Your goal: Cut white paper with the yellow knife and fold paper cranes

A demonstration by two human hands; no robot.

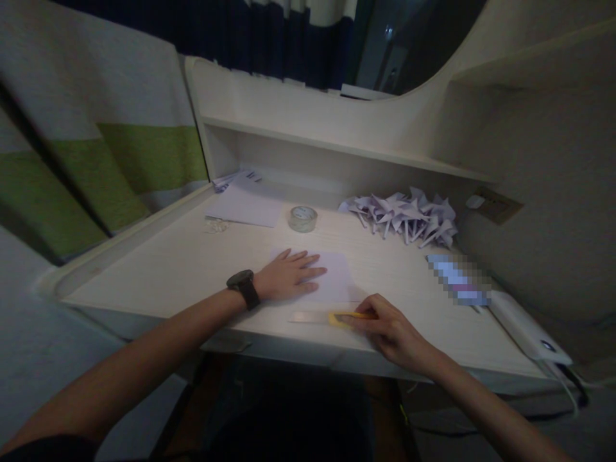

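Observation:
My left hand [291,276] lies flat on a white sheet of paper [337,273], fingers spread toward the right. A dark watch sits on that wrist. In my right hand [392,327] is a yellow utility knife [341,317], fingers closed round its handle. Its long blade points left, level with the desk's front edge and just in front of the paper's near edge. Whether the blade touches the desk I cannot tell. Beyond the paper stands a roll of clear tape [303,219].
A stack of white paper [245,202] lies at the back left, with a small pale heap [216,226] beside it. Folded paper pinwheels [404,215] are piled at the back right. A phone [457,280] and a white power strip [524,324] with cables lie along the right side.

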